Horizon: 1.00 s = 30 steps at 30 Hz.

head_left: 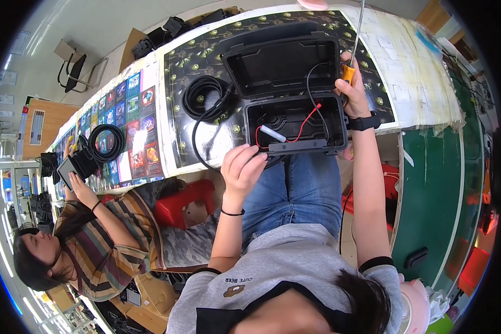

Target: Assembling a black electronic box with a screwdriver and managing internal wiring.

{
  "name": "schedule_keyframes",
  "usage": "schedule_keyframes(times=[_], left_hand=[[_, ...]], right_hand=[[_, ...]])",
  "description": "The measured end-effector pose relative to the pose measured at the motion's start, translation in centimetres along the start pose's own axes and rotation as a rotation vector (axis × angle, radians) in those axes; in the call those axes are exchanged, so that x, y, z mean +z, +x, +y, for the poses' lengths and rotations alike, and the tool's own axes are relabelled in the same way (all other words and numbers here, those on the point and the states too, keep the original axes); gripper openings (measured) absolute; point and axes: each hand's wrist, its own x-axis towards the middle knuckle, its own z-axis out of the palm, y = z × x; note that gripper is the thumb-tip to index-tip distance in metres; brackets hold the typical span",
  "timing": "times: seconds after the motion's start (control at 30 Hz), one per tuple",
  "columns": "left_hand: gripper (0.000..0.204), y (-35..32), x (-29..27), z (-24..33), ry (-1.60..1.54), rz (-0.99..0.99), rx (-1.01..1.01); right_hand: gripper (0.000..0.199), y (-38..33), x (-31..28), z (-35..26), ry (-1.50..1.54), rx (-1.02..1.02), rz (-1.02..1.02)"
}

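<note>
A black plastic case (331, 131) lies with its lid (284, 67) swung up, at the table's near edge before me. Inside it are a red wire (303, 127), a white tube-shaped piece (273, 133) and a thin black cable (317, 103). My right hand (355, 94) is closed round the yellow-orange handle of a screwdriver (348, 73), its shaft pointing away from me, beside the case's right side. Curled fingers of my left hand (242, 170) grip the case's near left corner, where a thick black cable (197, 147) passes; their tips are partly hidden.
Left of the case lies a coil of black cable (197, 94) on the dark patterned mat (178, 61). Further left, a co-worker (106, 234) handles a black device (69, 170) near another cable coil (106, 142). A red stool (186, 200) stands between us. A green surface (426, 195) is at right.
</note>
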Motion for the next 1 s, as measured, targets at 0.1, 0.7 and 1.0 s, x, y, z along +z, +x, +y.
schedule_keyframes(times=[0.1, 0.7, 1.0], left_hand=[[0.047, 0.1, -0.2, -0.4, -0.009, -0.004, -0.028], [0.064, 0.1, -0.2, -0.6, -0.058, -0.043, -0.041], [0.060, -2.3, 0.1, -2.0, -0.142, 0.057, -0.073]], right_hand=[[0.083, 0.1, -0.1, 0.1, -0.001, -0.006, -0.010], [0.062, 0.3, -0.4, 0.4, -0.017, -0.042, -0.032], [0.087, 0.5, -2.4, 2.3, 0.290, -0.079, -0.144]])
